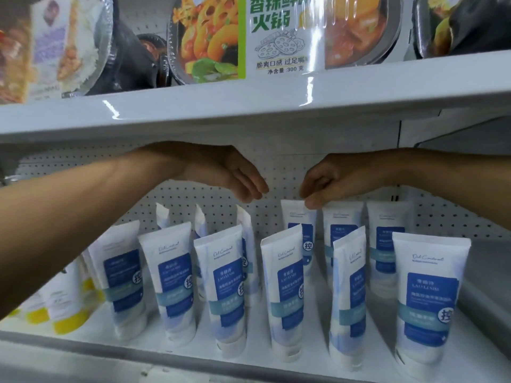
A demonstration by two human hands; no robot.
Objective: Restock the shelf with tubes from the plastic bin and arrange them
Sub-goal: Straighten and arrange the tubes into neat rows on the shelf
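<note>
Right hand [331,181] pinches the top of a back-row tube [293,214], behind front-row blue-and-white tubes [282,286] on the shelf [110,351]. Left hand [229,172] hovers relaxed, empty. Yellow-capped tubes [69,324] at left edge; hotpot trays [210,37] above.

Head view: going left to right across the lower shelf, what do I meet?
Yellow-capped tubes → left hand, open above the back row → right hand, pinching a back-row tube by its top edge → rightmost front-row tube.

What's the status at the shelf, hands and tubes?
Left hand open, hovering. Right hand pinching top of back-row tube. Nothing blocking.
</note>
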